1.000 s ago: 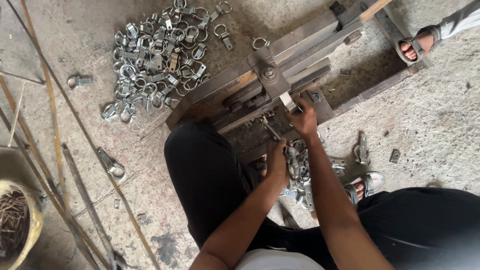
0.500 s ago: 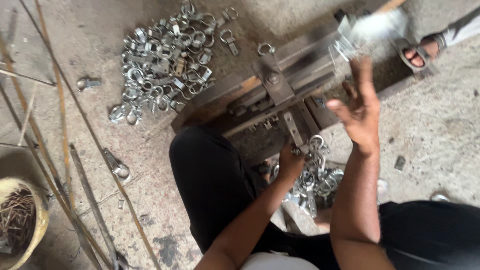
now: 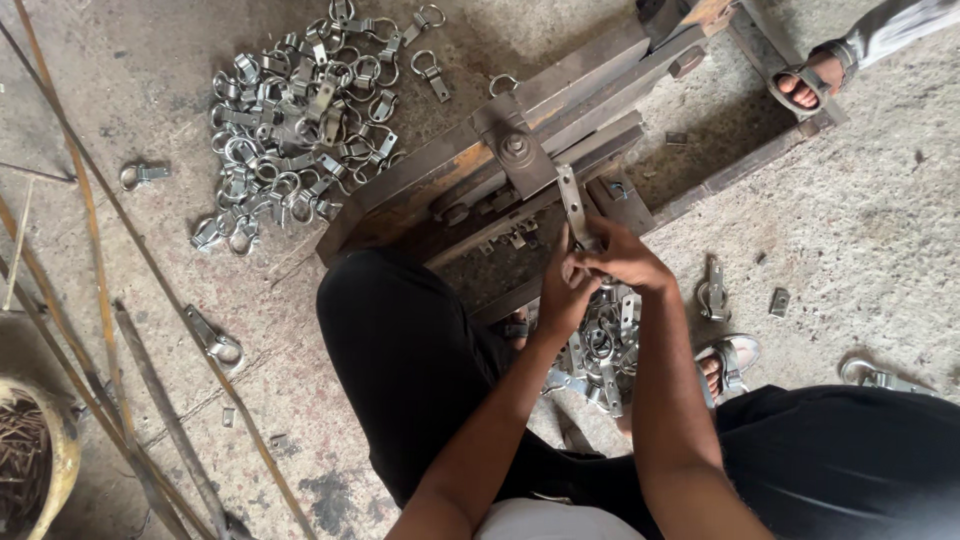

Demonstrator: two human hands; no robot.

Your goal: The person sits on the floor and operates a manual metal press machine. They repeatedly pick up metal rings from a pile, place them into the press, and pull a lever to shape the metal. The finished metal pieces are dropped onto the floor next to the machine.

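Note:
I sit on the concrete floor in black trousers, over a rusty metal press jig [image 3: 520, 150]. My left hand [image 3: 560, 290] and my right hand [image 3: 625, 258] meet at the near end of the jig's flat steel lever [image 3: 572, 205], fingers closed around it and a small metal part that I cannot make out. Under my wrists, between my legs, lies a heap of several grey metal clamp pieces [image 3: 600, 350].
A large pile of finished ring clamps [image 3: 290, 130] lies at the upper left. Long thin rods [image 3: 90, 260] run down the left side. A yellow bucket of nails [image 3: 30, 470] sits bottom left. Another person's sandalled foot [image 3: 810, 80] rests at top right. Stray clamps [image 3: 712, 295] lie at right.
My right hand, raised and flung out toward the upper right half a second ago, has come back down to the lever beside my left hand.

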